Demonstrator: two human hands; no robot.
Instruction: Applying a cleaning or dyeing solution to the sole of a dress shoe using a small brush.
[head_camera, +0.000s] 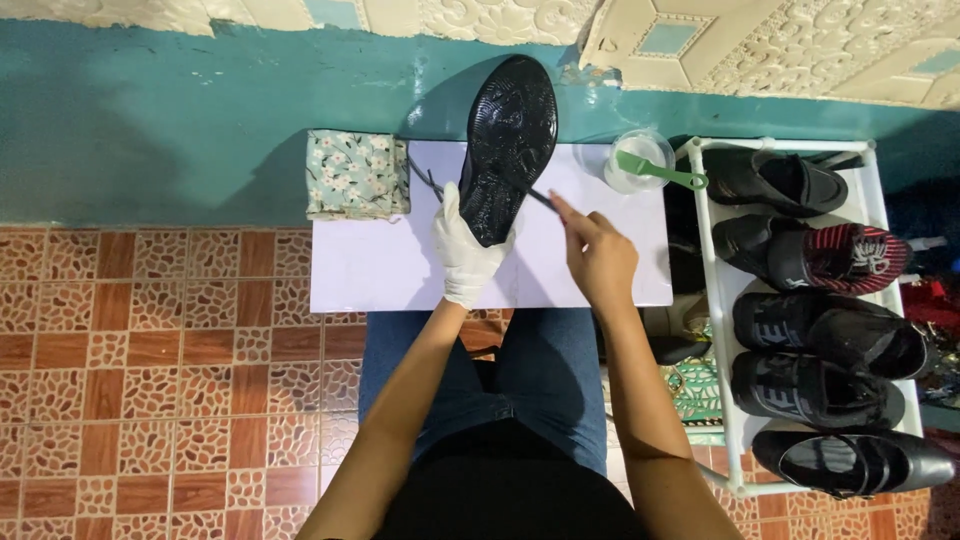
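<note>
The left hand (463, 250), in a white glove, has its fingers closed around a black shoe (507, 145), holding it sole-up above the white bench (380, 270). The bare right hand (598, 255) pinches a thin dark tool (543, 199) against the sole's edge. A floral cloth bundle (355, 174) lies at the bench's left end, a clear cup (640, 160) with a green brush (655, 170) at its right, beside a white shoe rack (715, 250)
</note>
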